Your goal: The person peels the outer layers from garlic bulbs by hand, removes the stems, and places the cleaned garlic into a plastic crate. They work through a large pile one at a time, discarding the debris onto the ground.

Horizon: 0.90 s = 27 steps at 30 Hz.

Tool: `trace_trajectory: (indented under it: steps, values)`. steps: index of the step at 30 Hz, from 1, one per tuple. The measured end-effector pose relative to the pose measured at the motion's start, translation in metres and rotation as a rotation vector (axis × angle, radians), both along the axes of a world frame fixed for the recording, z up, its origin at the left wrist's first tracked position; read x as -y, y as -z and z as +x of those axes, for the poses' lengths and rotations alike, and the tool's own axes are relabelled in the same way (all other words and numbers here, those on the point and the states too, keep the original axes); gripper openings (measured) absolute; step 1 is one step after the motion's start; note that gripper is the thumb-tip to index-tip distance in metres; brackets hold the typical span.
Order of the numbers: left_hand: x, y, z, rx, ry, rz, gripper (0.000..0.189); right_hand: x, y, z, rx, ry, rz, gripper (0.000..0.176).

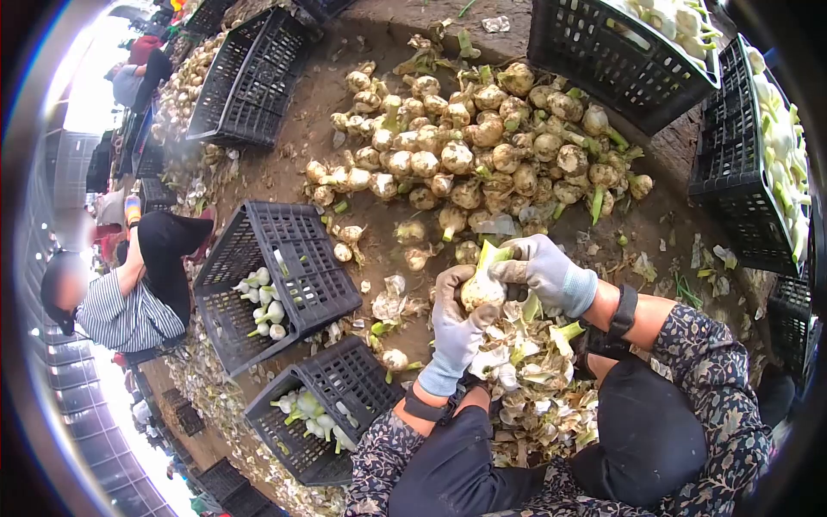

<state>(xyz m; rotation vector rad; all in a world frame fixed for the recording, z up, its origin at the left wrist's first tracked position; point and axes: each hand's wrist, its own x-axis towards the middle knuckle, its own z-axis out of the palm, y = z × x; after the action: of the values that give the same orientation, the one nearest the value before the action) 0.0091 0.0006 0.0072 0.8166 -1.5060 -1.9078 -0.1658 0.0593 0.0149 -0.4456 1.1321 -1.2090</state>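
Observation:
A garlic bulb with a cut green stem is between my two gloved hands, above a heap of peelings. My left hand is closed round the bulb from the left and below. From the right, my right hand pinches at the skin beside the stem; its fingertips partly cover that spot. Loose garlic skins and stem pieces lie under the hands. Just beyond is a large pile of unpeeled garlic, brown with soil. One loose bulb rests on the ground left of my left hand.
Two tipped black crates at my left hold white peeled garlic. Full crates stand at the upper right. Another black crate is at the upper left. A person in a striped shirt sits at the far left.

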Motion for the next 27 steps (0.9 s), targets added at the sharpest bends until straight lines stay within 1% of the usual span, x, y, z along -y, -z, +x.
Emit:
trace_trajectory:
  steps: [1,2,3,4,5,6,7,8,9,11,12,13,14,15,16,17,18,19,20,22,23,24,25,26,27]
  values:
    - [0.0,-0.003,-0.003,-0.056,-0.008,0.123,0.053,0.0,-0.002,-0.001,-0.067,0.004,0.001,0.016]
    - [0.0,-0.006,-0.006,-0.111,-0.016,0.246,0.057,-0.001,-0.003,-0.001,-0.066,0.006,0.002,0.016]
    - [0.004,-0.01,-0.006,-0.108,-0.015,0.247,0.057,-0.002,-0.006,-0.002,-0.048,0.021,0.038,0.015]
    - [0.012,-0.015,-0.005,-0.155,-0.003,0.64,0.055,-0.003,-0.006,-0.002,-0.031,0.036,0.074,0.013]
    - [0.019,-0.018,-0.005,-0.2,0.009,1.035,0.057,-0.003,-0.007,-0.001,-0.031,0.037,0.075,0.013]
    - [0.028,-0.008,-0.008,-0.153,0.032,1.197,0.066,-0.003,-0.006,0.003,-0.058,0.034,0.027,0.012]
    - [0.029,-0.002,-0.007,-0.152,0.032,1.198,0.066,-0.003,-0.005,0.005,-0.085,0.03,-0.02,0.012]
    - [0.03,0.004,-0.006,-0.074,-0.009,1.132,0.066,-0.004,-0.001,0.006,-0.072,0.053,-0.028,0.011]
    - [0.03,-0.001,-0.01,0.004,-0.049,1.064,0.066,-0.004,0.002,0.009,-0.072,0.055,-0.028,0.011]
    - [0.02,-0.013,-0.015,-0.046,-0.072,0.749,0.072,-0.003,0.006,0.014,-0.177,0.23,0.056,0.01]
    - [0.014,0.005,-0.015,0.042,-0.125,0.46,0.071,-0.004,0.0,0.015,-0.276,0.227,0.007,0.009]
    - [0.008,0.012,-0.022,0.125,-0.176,0.171,0.071,-0.004,0.001,0.019,-0.273,0.229,0.008,0.009]
    - [-0.001,0.016,-0.025,0.064,-0.279,0.134,0.063,-0.005,0.002,0.022,-0.676,0.169,-0.222,0.009]
    - [0.004,0.018,-0.019,0.066,-0.282,0.133,0.063,-0.004,0.005,0.025,-1.074,0.099,-0.458,0.009]
    - [0.013,0.02,-0.008,-0.027,-0.183,0.388,0.059,0.0,0.008,0.023,-1.007,0.059,-0.508,0.01]
    - [0.019,0.023,-0.001,-0.123,-0.078,0.641,0.055,-0.003,0.008,0.016,-1.008,0.059,-0.51,0.01]
    - [0.017,0.003,-0.007,-0.116,-0.107,0.776,0.047,-0.003,-0.005,0.007,-0.465,-0.05,-0.269,0.01]
    - [0.018,0.003,-0.004,-0.116,-0.108,0.775,0.047,-0.005,-0.013,0.0,0.077,-0.149,-0.022,0.01]
    - [0.019,0.004,0.001,-0.097,-0.058,0.847,0.047,-0.008,-0.013,-0.003,0.132,-0.066,0.045,0.01]
    - [0.024,0.007,0.011,-0.111,0.057,0.958,0.047,-0.013,-0.001,-0.015,0.051,-0.048,-0.005,0.009]
    - [0.026,0.007,0.014,-0.115,0.056,0.959,0.047,-0.012,0.001,-0.021,0.008,-0.034,-0.024,0.009]
    - [0.028,0.003,0.014,-0.111,0.132,0.923,0.048,-0.009,-0.004,-0.029,0.031,0.001,0.057,0.008]
    - [0.03,-0.001,0.014,-0.107,0.21,0.886,0.048,-0.008,0.005,-0.036,-0.088,0.006,0.058,0.008]
    - [0.031,-0.004,0.015,-0.072,0.252,0.922,0.047,-0.006,0.021,-0.04,-0.247,0.073,-0.002,0.006]
    - [0.029,-0.004,0.018,-0.071,0.252,0.923,0.047,-0.005,0.033,-0.046,-0.404,0.138,-0.063,0.006]
